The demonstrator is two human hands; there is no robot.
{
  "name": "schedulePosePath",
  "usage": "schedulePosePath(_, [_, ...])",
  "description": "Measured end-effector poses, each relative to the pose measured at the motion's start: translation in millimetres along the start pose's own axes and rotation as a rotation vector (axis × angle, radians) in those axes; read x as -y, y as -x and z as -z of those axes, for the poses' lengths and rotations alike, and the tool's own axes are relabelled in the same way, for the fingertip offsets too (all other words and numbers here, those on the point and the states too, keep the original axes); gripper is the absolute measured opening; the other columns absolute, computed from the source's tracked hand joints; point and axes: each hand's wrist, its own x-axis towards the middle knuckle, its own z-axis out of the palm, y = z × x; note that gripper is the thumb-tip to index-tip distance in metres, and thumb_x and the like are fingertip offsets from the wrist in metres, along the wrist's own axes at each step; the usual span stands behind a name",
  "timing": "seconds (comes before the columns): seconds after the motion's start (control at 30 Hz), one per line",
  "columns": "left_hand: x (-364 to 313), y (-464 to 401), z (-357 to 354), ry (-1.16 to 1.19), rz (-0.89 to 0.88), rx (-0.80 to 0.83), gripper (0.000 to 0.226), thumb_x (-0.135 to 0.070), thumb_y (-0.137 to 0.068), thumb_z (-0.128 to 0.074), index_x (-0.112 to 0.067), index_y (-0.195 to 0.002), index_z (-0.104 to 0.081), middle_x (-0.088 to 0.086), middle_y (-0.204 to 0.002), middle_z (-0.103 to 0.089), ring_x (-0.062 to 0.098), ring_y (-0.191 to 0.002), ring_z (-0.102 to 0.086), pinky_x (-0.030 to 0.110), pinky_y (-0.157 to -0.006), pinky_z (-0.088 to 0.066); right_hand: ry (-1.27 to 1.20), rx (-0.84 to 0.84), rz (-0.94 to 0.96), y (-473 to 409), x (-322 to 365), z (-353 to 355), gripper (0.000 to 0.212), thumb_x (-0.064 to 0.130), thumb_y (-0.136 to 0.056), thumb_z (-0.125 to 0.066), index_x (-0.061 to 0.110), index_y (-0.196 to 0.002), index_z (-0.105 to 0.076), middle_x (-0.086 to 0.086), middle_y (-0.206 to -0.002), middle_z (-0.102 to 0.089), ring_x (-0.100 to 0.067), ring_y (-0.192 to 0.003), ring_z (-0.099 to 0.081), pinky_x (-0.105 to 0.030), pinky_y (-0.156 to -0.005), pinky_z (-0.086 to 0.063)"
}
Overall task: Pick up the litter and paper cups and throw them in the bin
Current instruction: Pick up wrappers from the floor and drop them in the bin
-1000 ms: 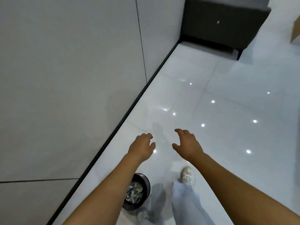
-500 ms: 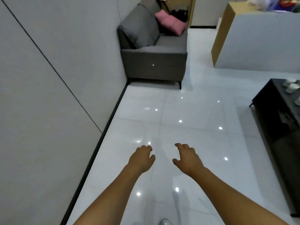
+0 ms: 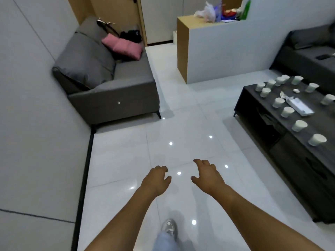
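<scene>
From the head camera, both arms reach forward over the glossy white tiled floor, and neither of the hands holds anything. The left hand hangs palm down with its fingers loosely curled, and the right hand sits just beside it, apart from it, fingers relaxed and slightly spread. Near the bottom edge a grey shoe and a pale trouser leg show between the forearms. The paper cups stand well apart from the hands, on the right, scattered upright over the dark low surface; about a dozen white ones run from its near end to its far end. Among them lies a flat white packet with a crumpled bit of litter at its far end, and a smaller white scrap lies just beyond. On the far left a grey sofa stands against the wall with a pink cushion on its seat. Farther back a white and wood partition carries plastic bags and other blurred clutter. A second dark sofa shows at the far right.
</scene>
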Motion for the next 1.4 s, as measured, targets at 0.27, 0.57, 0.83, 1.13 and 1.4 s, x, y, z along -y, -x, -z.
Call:
schedulePosePath(0.27, [7.8,-136.5,76.2,-0.035,-0.113,0.056,0.042,-0.038,-0.097,-0.043,-0.018,-0.134,-0.043,0.003,-0.13,-0.048,0.019,-0.121,-0.045,0.029,-0.093,-0.041,-0.073,-0.031,-0.112,-114.1,33.5,42.1,0.063,0.034,-0.092,-0.054,0.024,-0.147,-0.026,-0.004,-0.144,-0.036,-0.028,-0.126,-0.039,-0.035,-0.1,-0.041])
schedulePosePath(0.57, [-21.8,-305.3,122.5,-0.061,-0.157,0.133,0.043,-0.039,-0.097,-0.043,-0.019,-0.135,-0.042,0.002,-0.13,-0.047,0.018,-0.119,-0.046,0.029,-0.092,-0.042,-0.102,-0.003,-0.186,-269.3,13.2,96.2,0.064,0.034,-0.093,-0.055,0.022,-0.148,-0.024,-0.006,-0.144,-0.037,-0.028,-0.127,-0.039,-0.035,-0.101,-0.042])
schedulePosePath(0.83, [-96.8,-490.8,186.7,-0.075,-0.174,0.118,0.042,-0.035,-0.097,-0.043,-0.017,-0.135,-0.043,0.003,-0.13,-0.049,0.019,-0.12,-0.045,0.03,-0.094,-0.043,-0.127,-0.021,-0.224,-433.3,-26.5,188.1,0.063,0.03,-0.092,-0.054,0.023,-0.147,-0.025,-0.005,-0.143,-0.036,-0.029,-0.127,-0.039,-0.035,-0.099,-0.043])
schedulePosePath(1.13, [-136.0,-671.5,240.2,-0.086,-0.205,0.147,0.042,-0.037,-0.096,-0.045,-0.018,-0.133,-0.045,0.001,-0.132,-0.048,0.017,-0.12,-0.047,0.025,-0.09,-0.039,-0.124,-0.016,-0.277,-591.8,-52.9,270.1,0.062,0.03,-0.093,-0.053,0.022,-0.147,-0.025,-0.006,-0.142,-0.037,-0.028,-0.124,-0.04,-0.036,-0.097,-0.044])
schedulePosePath(1.4, [-177.7,-857.0,308.7,-0.161,-0.331,0.211,0.04,-0.036,-0.096,-0.044,-0.019,-0.133,-0.045,0.002,-0.132,-0.048,0.018,-0.123,-0.044,0.028,-0.097,-0.038,-0.24,-0.082,-0.447,-743.9,-72.8,336.7,0.064,0.03,-0.093,-0.053,0.022,-0.148,-0.023,-0.006,-0.143,-0.036,-0.028,-0.127,-0.038,-0.036,-0.099,-0.043])
